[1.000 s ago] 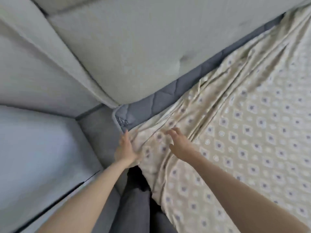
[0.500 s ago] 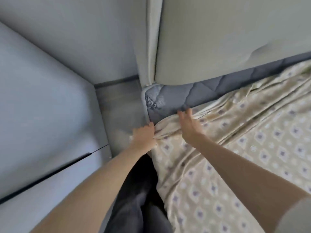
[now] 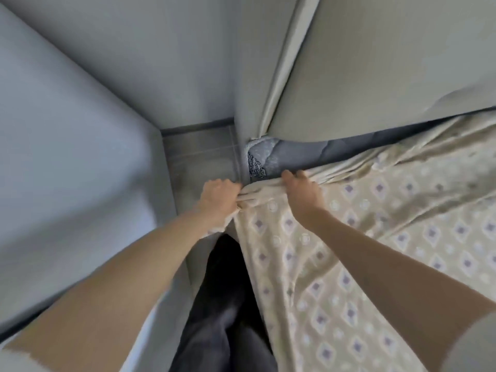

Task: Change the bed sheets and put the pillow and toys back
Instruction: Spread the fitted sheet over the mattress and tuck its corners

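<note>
Most of what I see on the right is the beige sheet (image 3: 375,237) with its diamond print, lying rumpled over the bed and hanging down its near side. Above it stands the padded headboard (image 3: 389,63), pale and upright. A grey-blue panel (image 3: 67,130) fills my left side. Between sheet and headboard, 1 strip of quilted blue-grey mattress (image 3: 290,157) shows bare, its corner uncovered. Grey floor (image 3: 201,157) shows in the gap beside that corner, and dark trousers (image 3: 222,304) below it. Both hands are at the sheet's corner, just short of the mattress corner. The left hand (image 3: 218,200) grips a bunched fold of hem at the bed's edge. The right hand (image 3: 303,191) lies on top, fingers curled over the hem, close beside the left.
</note>
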Action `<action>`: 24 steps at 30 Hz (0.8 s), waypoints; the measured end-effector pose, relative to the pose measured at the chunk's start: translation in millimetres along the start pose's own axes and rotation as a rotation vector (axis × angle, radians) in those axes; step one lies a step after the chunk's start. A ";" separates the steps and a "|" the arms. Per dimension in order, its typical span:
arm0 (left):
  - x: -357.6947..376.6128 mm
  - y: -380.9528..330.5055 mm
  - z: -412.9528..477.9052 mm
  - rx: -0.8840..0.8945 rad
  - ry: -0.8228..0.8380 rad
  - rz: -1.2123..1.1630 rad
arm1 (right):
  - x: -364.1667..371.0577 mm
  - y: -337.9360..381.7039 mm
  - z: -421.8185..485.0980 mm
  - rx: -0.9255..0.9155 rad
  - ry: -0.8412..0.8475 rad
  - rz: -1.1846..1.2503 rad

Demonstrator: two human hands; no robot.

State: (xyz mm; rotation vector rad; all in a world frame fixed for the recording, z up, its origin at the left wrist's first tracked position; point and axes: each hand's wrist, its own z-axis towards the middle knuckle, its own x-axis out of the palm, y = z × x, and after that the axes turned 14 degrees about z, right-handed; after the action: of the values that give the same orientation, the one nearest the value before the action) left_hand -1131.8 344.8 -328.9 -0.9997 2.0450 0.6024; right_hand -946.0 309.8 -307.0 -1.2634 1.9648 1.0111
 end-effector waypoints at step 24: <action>-13.0 -25.0 28.4 -0.230 -0.146 -0.467 | -26.7 -39.5 39.4 0.269 -0.146 0.258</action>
State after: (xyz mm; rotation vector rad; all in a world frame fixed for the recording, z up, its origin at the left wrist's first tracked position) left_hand -1094.2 355.4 -337.4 -1.4656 1.5618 0.6427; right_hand -896.6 345.3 -318.2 -0.7846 2.1008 0.8926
